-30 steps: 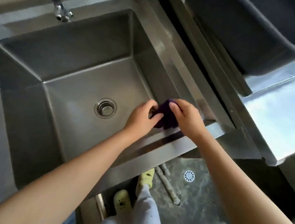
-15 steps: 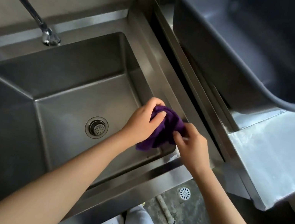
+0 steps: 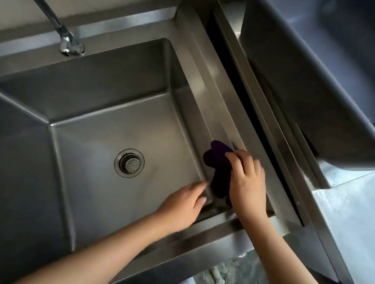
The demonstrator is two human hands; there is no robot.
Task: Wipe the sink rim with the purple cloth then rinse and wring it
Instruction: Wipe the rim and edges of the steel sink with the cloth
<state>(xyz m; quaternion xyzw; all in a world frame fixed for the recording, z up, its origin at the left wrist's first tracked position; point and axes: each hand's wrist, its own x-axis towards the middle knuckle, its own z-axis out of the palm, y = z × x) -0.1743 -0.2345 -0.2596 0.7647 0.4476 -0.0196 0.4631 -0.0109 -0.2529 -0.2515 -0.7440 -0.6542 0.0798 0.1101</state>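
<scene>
The right hand (image 3: 246, 184) presses the purple cloth (image 3: 218, 169) flat against the sink's right-hand rim (image 3: 214, 111), near the front corner, its grip spread over the cloth rather than closed round it. The left hand (image 3: 183, 205) hangs loose and empty just beside. Best, I'd say, to keep the palm weighted and run one long stroke toward the far end, then carry the cloth under the tap (image 3: 70, 44).
</scene>
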